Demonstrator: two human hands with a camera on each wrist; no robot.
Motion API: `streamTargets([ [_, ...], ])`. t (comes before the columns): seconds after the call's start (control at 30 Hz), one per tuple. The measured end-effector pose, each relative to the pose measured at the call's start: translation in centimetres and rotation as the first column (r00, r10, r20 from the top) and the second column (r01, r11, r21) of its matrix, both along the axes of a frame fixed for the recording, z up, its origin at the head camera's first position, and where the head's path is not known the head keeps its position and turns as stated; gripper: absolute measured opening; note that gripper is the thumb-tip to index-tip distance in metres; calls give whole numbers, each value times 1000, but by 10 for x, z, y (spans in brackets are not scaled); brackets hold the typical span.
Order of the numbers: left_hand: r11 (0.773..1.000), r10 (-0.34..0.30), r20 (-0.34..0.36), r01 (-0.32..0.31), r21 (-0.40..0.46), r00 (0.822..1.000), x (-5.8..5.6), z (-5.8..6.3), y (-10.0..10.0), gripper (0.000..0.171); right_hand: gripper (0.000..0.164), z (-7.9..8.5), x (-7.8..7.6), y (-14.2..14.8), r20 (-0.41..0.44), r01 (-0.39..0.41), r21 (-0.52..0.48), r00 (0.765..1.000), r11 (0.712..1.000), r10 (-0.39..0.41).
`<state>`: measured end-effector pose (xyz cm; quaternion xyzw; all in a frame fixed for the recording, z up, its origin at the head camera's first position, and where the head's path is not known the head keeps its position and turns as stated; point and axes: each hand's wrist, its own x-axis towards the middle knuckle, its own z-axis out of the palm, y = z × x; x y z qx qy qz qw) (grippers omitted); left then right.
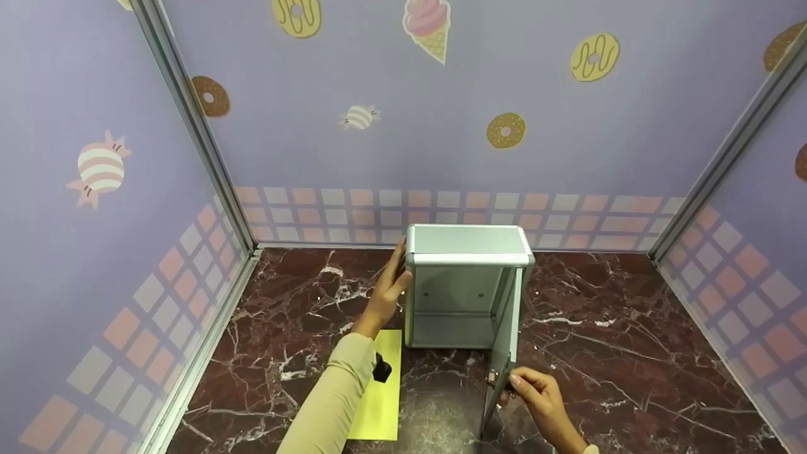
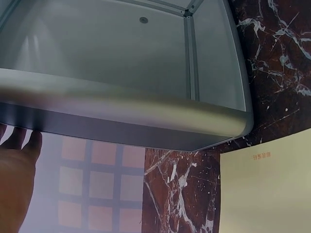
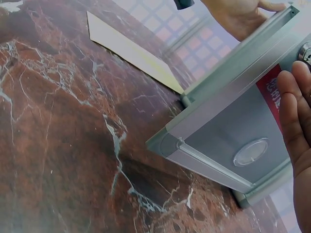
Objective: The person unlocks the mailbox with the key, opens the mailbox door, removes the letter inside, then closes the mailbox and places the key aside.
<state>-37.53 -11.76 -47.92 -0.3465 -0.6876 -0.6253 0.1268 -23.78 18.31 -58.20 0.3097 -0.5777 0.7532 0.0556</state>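
Note:
A small grey metal cabinet (image 1: 468,241) with silver edging stands on the dark red marble surface, its front door (image 1: 509,328) swung outward on the right. My left hand (image 1: 383,296) rests along the cabinet's left side, fingers extended near the top; the left wrist view has its fingertips against the side panel (image 2: 112,127). At the free edge of the door, my right hand (image 1: 539,394) pinches a small dark-headed key by the lock (image 3: 306,52). Its fingers partly hide the key. On the door's outer face are a red label (image 3: 268,94) and a clear oval piece (image 3: 250,152).
A yellow sheet (image 1: 378,410) lies left of the cabinet, under my left forearm; red print shows on it in the left wrist view. Purple walls (image 1: 378,157) with sweets patterns enclose the marble surface (image 1: 605,353) at the back and both sides.

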Motion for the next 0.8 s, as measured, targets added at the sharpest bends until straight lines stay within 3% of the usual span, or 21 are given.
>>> streamTargets([
  [0.8, 1000, -10, 35, 9, 24, 999, -2, -3, 1, 58, 16, 5, -10, -40, 105, 16, 37, 994, 999, -20],
])
